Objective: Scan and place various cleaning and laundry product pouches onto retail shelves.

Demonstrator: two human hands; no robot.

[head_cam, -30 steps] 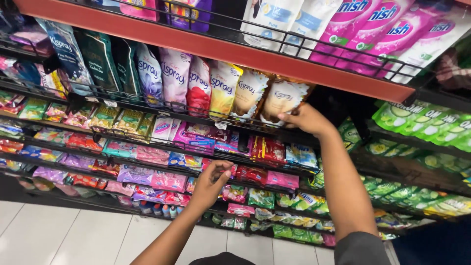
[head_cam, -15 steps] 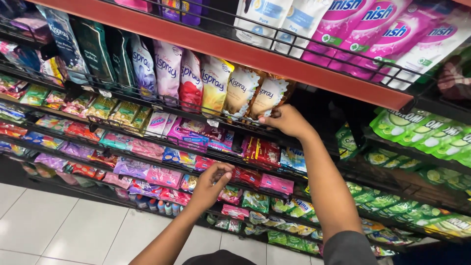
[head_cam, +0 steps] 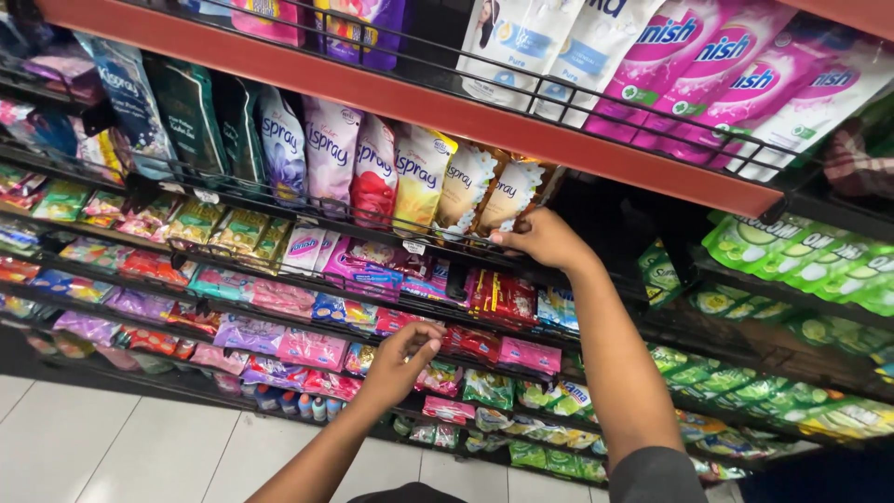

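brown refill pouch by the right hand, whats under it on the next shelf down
Under the brown refill pouch that the right hand touches lie red sachets and blue sachets. The shelf rail hides their upper edges.

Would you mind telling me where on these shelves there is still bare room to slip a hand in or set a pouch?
The one open gap is the dark stretch of shelf right of the brown pouch under the right hand, before the green pouches. The sachet rows around the left hand are packed edge to edge, and so is the pouch row leftwards.
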